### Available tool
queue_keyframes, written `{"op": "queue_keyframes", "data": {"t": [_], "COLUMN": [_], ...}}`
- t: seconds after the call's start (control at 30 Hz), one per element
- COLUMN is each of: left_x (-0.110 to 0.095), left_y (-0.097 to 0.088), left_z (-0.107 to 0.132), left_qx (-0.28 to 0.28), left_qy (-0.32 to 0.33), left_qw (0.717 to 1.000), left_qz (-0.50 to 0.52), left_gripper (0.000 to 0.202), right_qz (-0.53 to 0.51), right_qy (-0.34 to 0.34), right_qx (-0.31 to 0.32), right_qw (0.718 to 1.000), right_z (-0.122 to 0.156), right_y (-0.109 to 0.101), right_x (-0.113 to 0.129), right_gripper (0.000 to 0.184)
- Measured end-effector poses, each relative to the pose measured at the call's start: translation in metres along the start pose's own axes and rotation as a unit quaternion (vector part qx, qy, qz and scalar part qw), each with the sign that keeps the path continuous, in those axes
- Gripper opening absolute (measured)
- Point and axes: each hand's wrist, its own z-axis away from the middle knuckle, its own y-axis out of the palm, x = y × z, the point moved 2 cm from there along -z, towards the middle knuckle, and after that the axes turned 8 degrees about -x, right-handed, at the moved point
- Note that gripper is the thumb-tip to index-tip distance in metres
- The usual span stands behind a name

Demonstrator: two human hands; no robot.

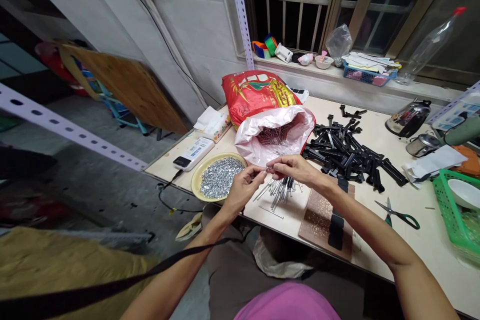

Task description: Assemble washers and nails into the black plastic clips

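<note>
My left hand (245,186) and my right hand (294,169) meet over the table's front part, fingertips pinched together. Between them is a small shiny metal piece, mostly covered by the fingers, so its exact kind is unclear. Just below my right hand lies a loose heap of long silver screws (277,195), with one screw (271,211) apart near the edge. Left of my left hand stands a yellowish bowl (195,183) filled with small silver metal pieces (221,178). Behind the hands, an open red bag (258,95) with a white lining holds many thin metal pieces.
Black plastic parts (345,152) are piled right of the bag. A brown board (315,217) carries dark pads. Scissors (397,214), a green basket (446,210), a kettle (407,119) and a metal cup (423,145) stand right. A white device (195,153) lies left, by a tissue box (217,127).
</note>
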Motion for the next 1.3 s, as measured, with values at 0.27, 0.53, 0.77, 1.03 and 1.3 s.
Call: {"op": "queue_keyframes", "data": {"t": [0.27, 0.53, 0.77, 1.03, 1.3], "left_x": [0.001, 0.002, -0.002, -0.001, 0.006], "left_y": [0.014, 0.023, 0.031, 0.031, 0.045], "left_z": [0.002, 0.006, 0.007, 0.008, 0.017], "left_qx": [0.014, -0.019, -0.036, -0.036, -0.051], "left_qy": [-0.123, -0.013, 0.035, 0.141, 0.35], "left_qw": [0.985, 1.0, 0.998, 0.978, 0.881], "left_qz": [0.119, 0.003, -0.03, -0.147, -0.314], "left_gripper": [0.038, 0.027, 0.023, 0.016, 0.023], "right_qz": [0.28, 0.556, 0.575, 0.394, 0.529], "right_qy": [-0.23, -0.325, -0.341, -0.231, -0.065], "right_qx": [-0.156, -0.191, -0.213, -0.165, -0.136], "right_qw": [0.919, 0.741, 0.713, 0.874, 0.835], "right_z": [0.017, 0.031, 0.034, 0.031, 0.044], "right_y": [0.002, 0.009, 0.011, -0.007, 0.004], "right_x": [0.006, 0.005, -0.001, 0.001, 0.011], "right_gripper": [0.015, 0.025, 0.028, 0.018, 0.02]}}
